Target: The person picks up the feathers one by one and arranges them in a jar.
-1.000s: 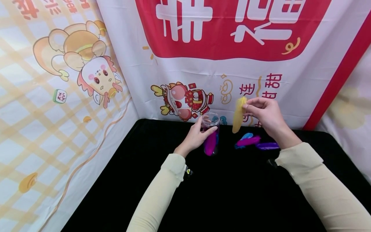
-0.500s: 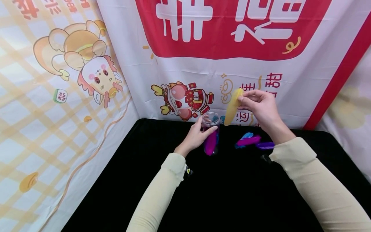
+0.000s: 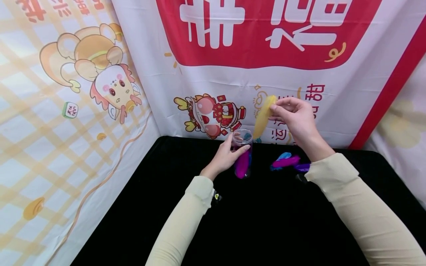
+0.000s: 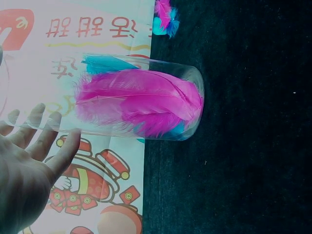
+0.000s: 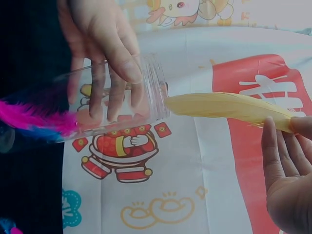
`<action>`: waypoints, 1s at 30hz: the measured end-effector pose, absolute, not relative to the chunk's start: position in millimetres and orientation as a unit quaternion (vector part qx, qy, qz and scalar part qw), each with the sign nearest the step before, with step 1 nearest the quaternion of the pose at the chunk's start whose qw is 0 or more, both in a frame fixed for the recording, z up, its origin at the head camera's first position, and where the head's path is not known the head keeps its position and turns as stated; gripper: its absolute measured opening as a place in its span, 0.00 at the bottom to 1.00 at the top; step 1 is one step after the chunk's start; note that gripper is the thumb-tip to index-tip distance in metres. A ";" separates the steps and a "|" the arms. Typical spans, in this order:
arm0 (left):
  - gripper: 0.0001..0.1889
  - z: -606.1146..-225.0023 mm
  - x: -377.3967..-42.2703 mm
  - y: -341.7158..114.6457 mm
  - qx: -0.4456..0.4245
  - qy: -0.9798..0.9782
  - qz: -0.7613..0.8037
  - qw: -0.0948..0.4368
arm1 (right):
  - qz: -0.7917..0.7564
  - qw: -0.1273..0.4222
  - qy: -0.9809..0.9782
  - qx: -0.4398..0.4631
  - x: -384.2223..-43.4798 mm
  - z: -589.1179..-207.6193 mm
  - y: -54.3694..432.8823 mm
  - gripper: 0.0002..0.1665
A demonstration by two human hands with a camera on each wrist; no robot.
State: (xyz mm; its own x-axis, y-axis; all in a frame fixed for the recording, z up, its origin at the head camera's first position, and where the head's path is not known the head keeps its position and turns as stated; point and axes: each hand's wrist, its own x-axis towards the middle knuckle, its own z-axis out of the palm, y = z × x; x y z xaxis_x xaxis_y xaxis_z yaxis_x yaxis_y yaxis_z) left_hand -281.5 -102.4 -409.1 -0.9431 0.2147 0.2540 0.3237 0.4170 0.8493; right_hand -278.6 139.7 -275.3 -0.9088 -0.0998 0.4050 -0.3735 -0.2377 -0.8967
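Note:
My left hand [image 3: 224,157] holds a clear jar [image 3: 242,138] upright, thumb and fingers around its upper part. Inside lie magenta feathers [image 4: 146,100] with a blue feather [image 4: 109,64] beside them. The mouth of the jar has no lid on it. Between thumb and fingers my right hand [image 3: 296,116] pinches a yellow feather [image 3: 264,117] near one end. Its other end hangs down at the jar's mouth, just to the right of the rim in the head view. In the right wrist view, the feather's tip [image 5: 171,104] appears right by the threaded rim [image 5: 157,90].
On the black tabletop [image 3: 246,221], right of the jar, lie a magenta feather [image 3: 286,161], a blue feather [image 3: 284,155] and a purple feather [image 3: 302,167], partly behind the right sleeve. Printed cloth [image 3: 206,79] hangs behind the table and along its left side.
My right hand has moved left and up with the yellow feather, bringing its lower end close to the jar's mouth. The feather now slants more. My left hand and the jar have stayed put.

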 end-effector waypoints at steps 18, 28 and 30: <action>0.38 -409.3 -281.9 -102.1 -0.176 -0.835 -0.519 0.054 | 0.767 0.079 -0.602 0.208 -283.0 -270.9 128.0 0.13; 0.38 -408.6 -281.2 -102.9 -0.169 -0.833 -0.525 0.045 | 0.745 0.093 -0.626 0.209 -286.4 -271.8 120.4 0.12; 0.37 -408.8 -280.7 -102.9 -0.170 -0.832 -0.526 0.047 | 0.740 0.092 -0.634 0.208 -286.6 -272.8 119.3 0.12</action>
State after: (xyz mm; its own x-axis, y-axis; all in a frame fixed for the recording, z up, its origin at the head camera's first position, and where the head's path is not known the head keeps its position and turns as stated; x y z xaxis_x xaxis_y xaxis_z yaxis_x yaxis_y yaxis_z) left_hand -280.7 -102.9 -408.8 -0.9375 0.2342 0.2573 0.3329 0.3889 0.8590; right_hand -286.6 119.3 -272.8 -0.8971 -0.1275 0.4231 -0.3986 -0.1802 -0.8993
